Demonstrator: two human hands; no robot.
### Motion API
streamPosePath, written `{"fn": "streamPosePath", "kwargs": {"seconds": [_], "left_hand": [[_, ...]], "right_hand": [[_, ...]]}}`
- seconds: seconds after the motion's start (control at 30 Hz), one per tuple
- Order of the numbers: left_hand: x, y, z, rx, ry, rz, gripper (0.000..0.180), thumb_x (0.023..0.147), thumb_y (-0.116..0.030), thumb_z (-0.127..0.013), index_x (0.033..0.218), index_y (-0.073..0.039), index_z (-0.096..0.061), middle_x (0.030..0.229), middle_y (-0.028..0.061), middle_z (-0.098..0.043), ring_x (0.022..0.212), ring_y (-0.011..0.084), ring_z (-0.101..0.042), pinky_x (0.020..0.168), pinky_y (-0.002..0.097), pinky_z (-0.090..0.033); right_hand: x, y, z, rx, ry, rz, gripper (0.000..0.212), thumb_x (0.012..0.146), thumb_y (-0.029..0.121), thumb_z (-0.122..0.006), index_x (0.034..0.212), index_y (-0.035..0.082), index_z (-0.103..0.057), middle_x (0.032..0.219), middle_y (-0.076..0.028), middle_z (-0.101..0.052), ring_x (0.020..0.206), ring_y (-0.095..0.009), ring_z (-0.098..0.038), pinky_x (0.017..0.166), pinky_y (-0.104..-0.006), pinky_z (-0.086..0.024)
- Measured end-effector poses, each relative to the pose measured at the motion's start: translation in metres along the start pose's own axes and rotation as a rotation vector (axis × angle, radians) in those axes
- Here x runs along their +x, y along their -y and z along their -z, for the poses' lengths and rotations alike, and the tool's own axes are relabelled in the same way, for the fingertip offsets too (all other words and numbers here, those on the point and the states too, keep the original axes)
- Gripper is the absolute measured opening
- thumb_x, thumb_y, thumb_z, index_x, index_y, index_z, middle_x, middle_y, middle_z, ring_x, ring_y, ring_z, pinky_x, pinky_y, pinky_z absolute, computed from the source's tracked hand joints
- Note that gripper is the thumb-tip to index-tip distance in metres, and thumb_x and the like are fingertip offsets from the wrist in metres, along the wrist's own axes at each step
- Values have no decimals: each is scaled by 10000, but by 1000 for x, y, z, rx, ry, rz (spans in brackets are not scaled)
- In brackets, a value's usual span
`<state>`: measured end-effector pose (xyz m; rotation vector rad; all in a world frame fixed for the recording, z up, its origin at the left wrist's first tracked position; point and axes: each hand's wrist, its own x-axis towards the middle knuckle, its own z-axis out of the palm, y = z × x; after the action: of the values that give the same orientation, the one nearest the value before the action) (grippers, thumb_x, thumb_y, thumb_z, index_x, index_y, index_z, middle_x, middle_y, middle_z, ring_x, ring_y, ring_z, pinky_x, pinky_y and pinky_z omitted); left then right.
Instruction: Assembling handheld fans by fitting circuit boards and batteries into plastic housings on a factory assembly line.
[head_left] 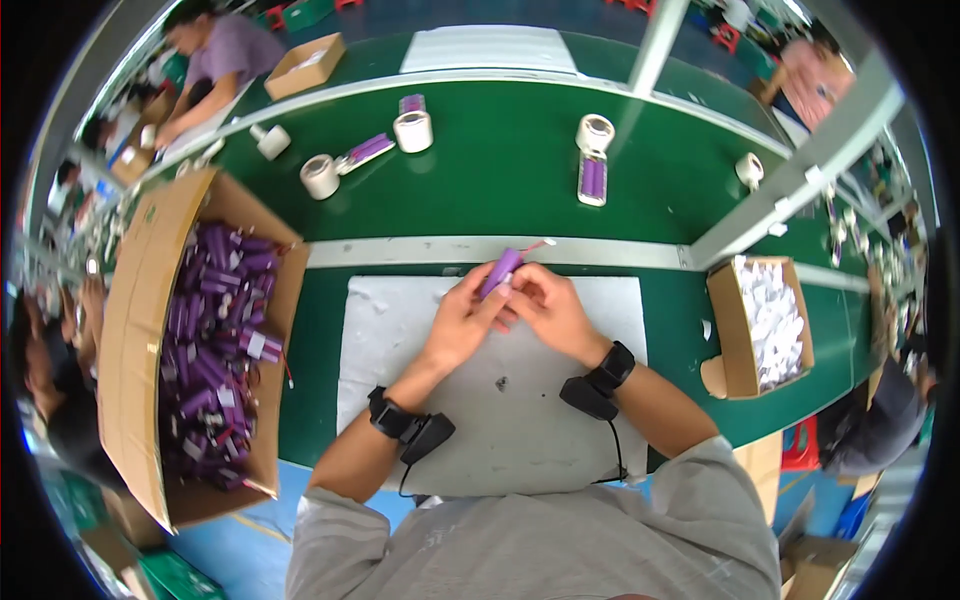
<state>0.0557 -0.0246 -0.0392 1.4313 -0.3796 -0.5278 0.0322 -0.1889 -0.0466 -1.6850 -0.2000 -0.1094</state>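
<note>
A purple battery pack (503,270) with thin red wires and a small white connector is held tilted over the far part of the grey mat (480,420). My left hand (462,318) has its fingers wrapped round the pack's left side. From the right, my right hand (550,312) meets it, thumb and fingers pinched together at the pack's lower end. Whether a small piece sits between those fingertips is hidden. Both wrists wear black straps with dark box-shaped devices and cables.
To my left stands a large cardboard box (135,330) full of purple battery packs. A smaller carton (735,345) of white pieces is at the right. Beyond the pale rail (400,252), white rolls (320,177) and purple packs lie on the green table. People work at both sides.
</note>
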Motion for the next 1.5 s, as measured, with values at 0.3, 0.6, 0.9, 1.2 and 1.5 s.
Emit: {"fn": "streamPosePath", "kwargs": {"seconds": [0.3, 0.6, 0.9, 1.2, 1.5], "left_hand": [[-5, -4, -2, 183, -144, -138, 387, 1011, -193, -461, 1362, -32, -457, 1036, 95, -633, 758, 149, -635, 615, 254, -523], [-3, -4, 0, 271, -54, -142, 388, 1013, -162, -443, 1387, -61, -464, 1011, 40, -504, 735, 93, -492, 634, 226, -430], [-10, -4, 2, 511, 6, -243, 542, 1022, -355, -391, 1471, -67, -290, 1114, 158, -469, 903, 292, -555, 805, 389, -475], [-14, -12, 0, 616, 81, -209, 651, 1000, -431, -401, 1500, -69, -195, 1197, 204, -435, 1031, 389, -535, 902, 439, -443], [-5, -9, 3, 518, 39, -305, 621, 1002, -398, -416, 1489, -63, -225, 1225, 207, -468, 1078, 386, -528, 933, 429, -429]], "right_hand": [[-4, 7, 9, -99, -29, 128, 165, 872, 166, -668, 847, 26, -584, 673, -85, -594, 556, -200, -569, 517, -329, -445], [-3, -3, 6, -277, 101, 272, 135, 904, 155, -568, 826, 55, -616, 689, -125, -618, 606, -294, -611, 548, -382, -460], [-3, 7, 1, -186, 139, 79, 137, 912, 98, -512, 940, -15, -585, 714, -138, -607, 590, -234, -595, 552, -339, -450], [-4, 3, 3, -301, 106, 152, 120, 883, 85, -514, 941, 9, -586, 718, -155, -624, 598, -346, -593, 559, -401, -452], [0, 13, 5, -243, 169, 88, 111, 883, 102, -558, 912, 6, -605, 719, -123, -648, 588, -240, -620, 542, -339, -460]]}}
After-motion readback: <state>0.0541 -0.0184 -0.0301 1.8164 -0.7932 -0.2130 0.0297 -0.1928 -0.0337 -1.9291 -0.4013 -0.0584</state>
